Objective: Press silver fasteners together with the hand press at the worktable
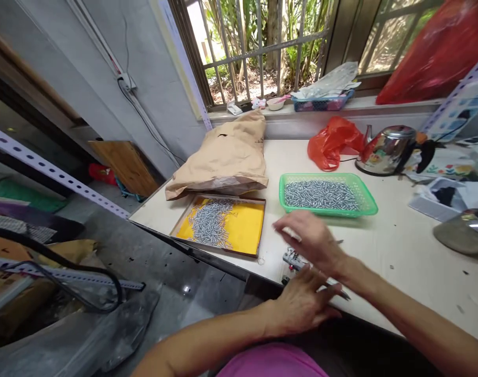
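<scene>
My right hand [312,241] hovers over the near edge of the cream table [400,246], blurred, fingers spread, with a small pale piece near its fingertips. Below it my left hand [302,306] rests at the table edge, fingers curled around a thin metal tool that sticks out to the right. A small metal and white jig [292,260] sits between the two hands. A yellow-lined tray [242,228] with a heap of small silver parts lies to the left. A green plastic basket [365,201] full of the same silver parts stands behind my right hand.
A brown paper sack [225,159] lies behind the yellow tray. A red plastic bag [333,141] and a steel kettle [386,149] stand at the back right. A metal lid [465,230] sits at the right edge. Perforated metal rails [54,170] and clutter fill the floor on the left.
</scene>
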{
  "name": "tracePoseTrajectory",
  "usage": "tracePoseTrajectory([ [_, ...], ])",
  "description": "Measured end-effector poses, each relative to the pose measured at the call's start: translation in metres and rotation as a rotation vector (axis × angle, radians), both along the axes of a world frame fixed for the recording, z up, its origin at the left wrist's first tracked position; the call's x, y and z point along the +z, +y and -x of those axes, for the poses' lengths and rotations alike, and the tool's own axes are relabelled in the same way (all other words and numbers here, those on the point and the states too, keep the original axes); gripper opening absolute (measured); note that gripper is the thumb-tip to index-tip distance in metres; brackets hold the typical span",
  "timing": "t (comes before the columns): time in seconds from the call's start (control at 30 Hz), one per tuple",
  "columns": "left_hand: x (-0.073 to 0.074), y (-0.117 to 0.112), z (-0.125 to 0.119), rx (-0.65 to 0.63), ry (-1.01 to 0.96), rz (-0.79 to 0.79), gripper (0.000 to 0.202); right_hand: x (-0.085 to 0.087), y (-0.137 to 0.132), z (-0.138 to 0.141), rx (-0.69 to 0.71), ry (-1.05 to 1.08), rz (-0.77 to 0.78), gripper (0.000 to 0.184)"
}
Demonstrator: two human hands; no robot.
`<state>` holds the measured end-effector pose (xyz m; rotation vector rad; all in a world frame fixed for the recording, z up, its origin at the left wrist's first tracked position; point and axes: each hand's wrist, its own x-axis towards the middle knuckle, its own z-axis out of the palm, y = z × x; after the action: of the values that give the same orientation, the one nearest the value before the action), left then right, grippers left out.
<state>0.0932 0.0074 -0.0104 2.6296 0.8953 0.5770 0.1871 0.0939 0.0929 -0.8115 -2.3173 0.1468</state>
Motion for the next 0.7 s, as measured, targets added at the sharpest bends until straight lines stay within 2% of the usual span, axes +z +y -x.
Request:
tracePoseTrajectory([
  [0.07, 0.015, 0.02, 0.032, 0.156, 0.017, -0.045, 0.031, 0.018, 0.025, -0.024, -0.18, 0.121, -0.059, 0.024],
  [0.13, 0.029, 0.047, 0.074, 0.434, 0.064, -0.063, 0.025, 0.022, 0.052, -0.054, -0.344, 0.139, -0.096, 0.026],
  [0.17, 0.035, 0.062, 0.097, 0.568, 0.115, -0.071, 0.024, 0.019, 0.065, -0.068, -0.41, 0.11, -0.1, 0.028],
  [0.27, 0.047, 0.102, 0.161, 0.824, 0.32, -0.063, 0.025, -0.004, 0.086, -0.099, -0.48, -0.091, -0.069, 0.035],
  [0.33, 0.049, 0.12, 0.19, 0.869, 0.435, -0.041, 0.027, -0.021, 0.081, -0.106, -0.461, -0.172, -0.042, 0.039],
  [0.43, 0.047, 0.135, 0.211, 0.839, 0.532, -0.002, 0.028, -0.04, 0.049, -0.101, -0.38, -0.169, 0.023, 0.039],
  [0.57, 0.044, 0.142, 0.212, 0.764, 0.601, -0.005, 0.027, -0.06, -0.007, -0.095, -0.311, -0.116, 0.144, 0.032],
  [0.7, 0.044, 0.149, 0.207, 0.733, 0.653, 0.014, 0.027, -0.079, -0.052, -0.097, -0.337, -0.053, 0.225, 0.026],
])
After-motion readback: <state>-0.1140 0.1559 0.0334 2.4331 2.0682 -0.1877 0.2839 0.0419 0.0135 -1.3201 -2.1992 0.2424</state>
